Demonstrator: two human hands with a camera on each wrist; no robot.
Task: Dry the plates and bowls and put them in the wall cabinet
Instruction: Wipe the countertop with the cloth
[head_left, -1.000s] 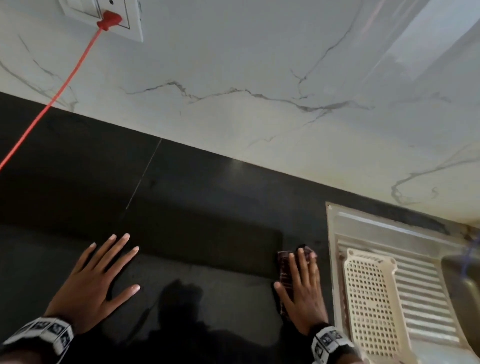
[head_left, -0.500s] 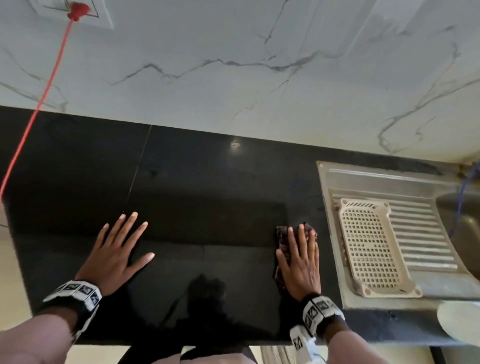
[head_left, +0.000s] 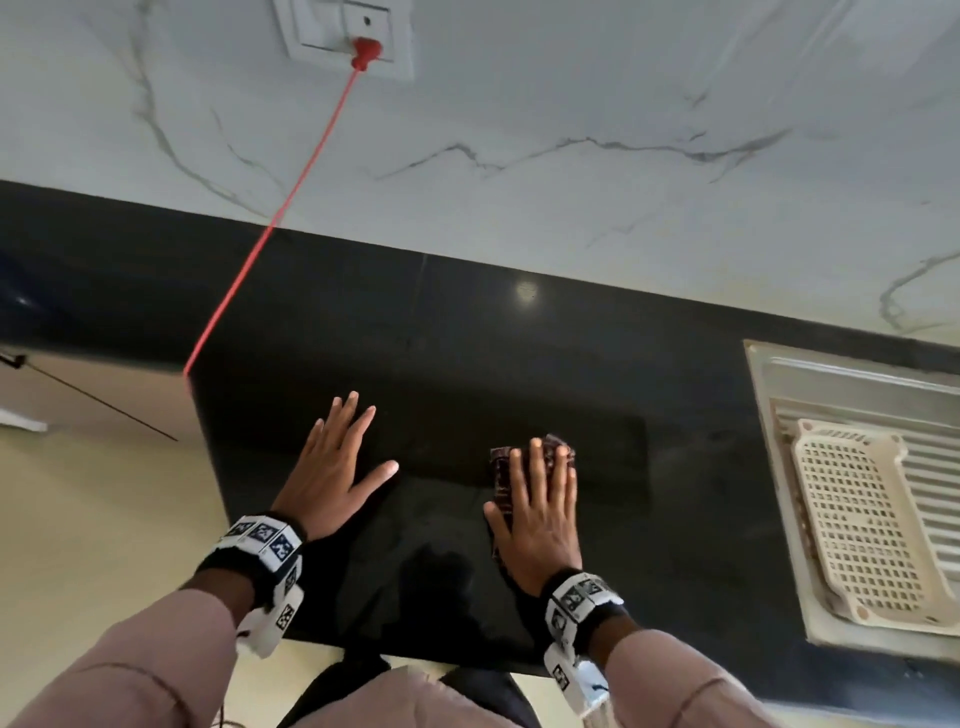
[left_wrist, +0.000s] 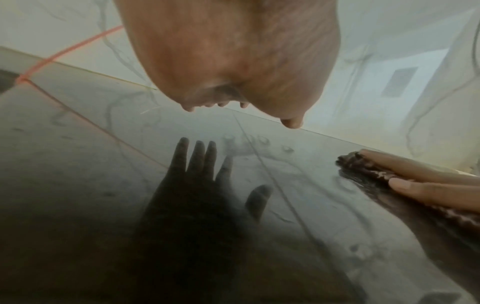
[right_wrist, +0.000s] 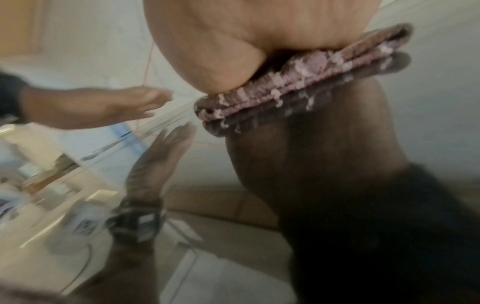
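Note:
A folded dark maroon cloth (head_left: 501, 470) lies on the black countertop (head_left: 467, 338). My right hand (head_left: 540, 499) presses flat on it with straight fingers; the cloth (right_wrist: 298, 82) shows under the palm in the right wrist view and beside my right hand's fingers (left_wrist: 420, 185) in the left wrist view. My left hand (head_left: 332, 467) lies flat, fingers spread, on the bare counter to the cloth's left, its palm (left_wrist: 233, 51) just above the glossy stone. No plates, bowls or cabinet are in view.
A cream perforated plastic tray (head_left: 862, 519) sits on the steel sink drainboard (head_left: 779, 384) at the right. A red cord (head_left: 291, 202) runs from a wall socket (head_left: 358, 36) down past the counter's left end. The marble wall rises behind.
The view has swung left and tilted, so the socket shows again and the sink sits further right. Both hands stay flat, the right on the cloth; the hands look closer together.

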